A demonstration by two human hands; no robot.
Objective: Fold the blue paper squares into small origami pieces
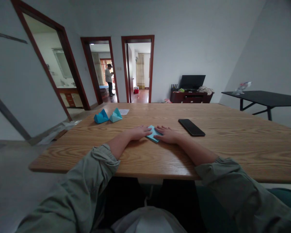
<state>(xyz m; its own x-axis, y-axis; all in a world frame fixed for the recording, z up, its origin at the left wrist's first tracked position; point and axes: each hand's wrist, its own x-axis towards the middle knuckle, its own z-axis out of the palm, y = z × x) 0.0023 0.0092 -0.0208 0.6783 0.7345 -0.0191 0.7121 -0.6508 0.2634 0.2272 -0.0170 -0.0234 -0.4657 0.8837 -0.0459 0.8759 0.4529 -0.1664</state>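
Note:
A folded piece of light blue paper [153, 134] lies flat on the wooden table [92, 155] in front of me. My left hand [140, 132] rests with its fingers stretched over the paper's left edge. From the other side, my right hand [167, 134] lies on the paper's right part, fingers spread out and pressing flat. Parts of the paper are hidden beneath the fingers. Farther off to the left stand two folded paper boats, one darker blue [101, 116] and one paler blue [115, 115].
A black phone [191, 127] lies right of my hands. Behind the boats is a small white paper slip [123, 112]. A black table [264, 96] stands at the far right, a television [192, 82] at the back wall. A person [109, 79] stands beyond a doorway.

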